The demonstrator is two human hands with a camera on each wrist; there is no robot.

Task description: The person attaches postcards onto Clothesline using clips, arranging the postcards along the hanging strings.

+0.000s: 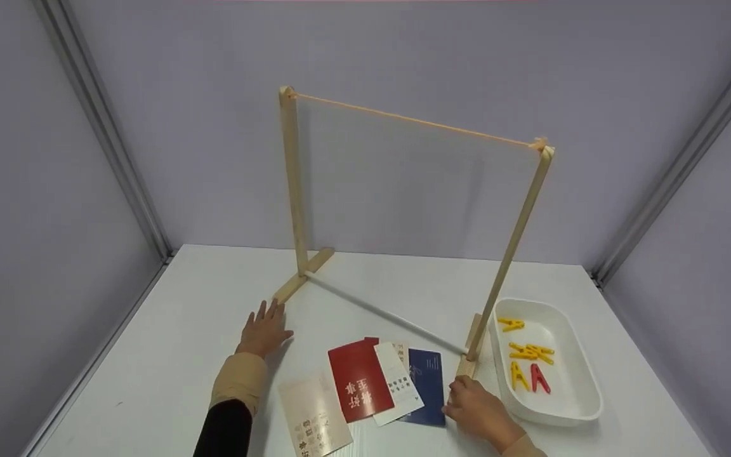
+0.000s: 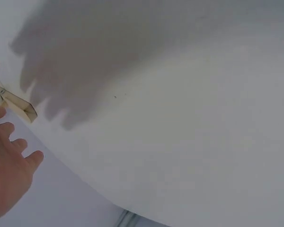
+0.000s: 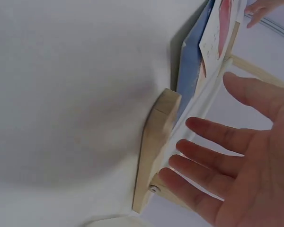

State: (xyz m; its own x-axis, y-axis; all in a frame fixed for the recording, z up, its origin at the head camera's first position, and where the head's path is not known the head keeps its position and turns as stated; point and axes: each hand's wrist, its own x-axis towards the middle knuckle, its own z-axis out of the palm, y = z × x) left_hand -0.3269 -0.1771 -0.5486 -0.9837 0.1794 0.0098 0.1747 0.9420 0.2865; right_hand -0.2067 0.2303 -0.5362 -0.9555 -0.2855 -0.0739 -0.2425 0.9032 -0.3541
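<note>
A wooden frame (image 1: 293, 184) with an orange string (image 1: 403, 119) across its top stands tilted to the view on the white table. My left hand (image 1: 264, 330) lies with fingers spread at the near end of the left foot (image 1: 289, 289); in the left wrist view that hand (image 2: 12, 165) shows spread fingers. At the right foot (image 3: 154, 142), my right hand (image 3: 232, 161) has its fingers extended and apart in the right wrist view; in the head view this hand (image 1: 480, 412) covers the foot's near end. Whether either hand touches the wood, I cannot tell.
Between the hands lie a beige card (image 1: 316, 416), a red card (image 1: 359, 381), a white card (image 1: 397, 384) and a blue card (image 1: 428, 387), partly overlapping. A white tray (image 1: 584, 381) at the right holds several yellow clips (image 1: 518, 376) and a red clip (image 1: 539, 379). Walls enclose the table.
</note>
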